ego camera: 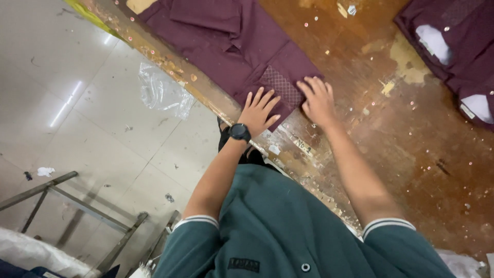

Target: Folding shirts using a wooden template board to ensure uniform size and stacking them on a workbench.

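Note:
A dark maroon shirt (221, 41) lies flat on a worn brown wooden table (370, 128), reaching to the table's edge. Its near end carries a patterned maroon panel (280, 85). My left hand (259, 110), with a black watch on the wrist, rests flat on the shirt's near corner, fingers spread. My right hand (318, 100) presses flat on the shirt's edge just right of the patterned panel, partly on the table. Neither hand grips anything.
A second maroon garment (455, 46) with white patches lies at the table's far right. Small pins and scraps dot the tabletop. A clear plastic bag (162, 90) lies on the tiled floor, and a metal frame (77, 206) stands at lower left.

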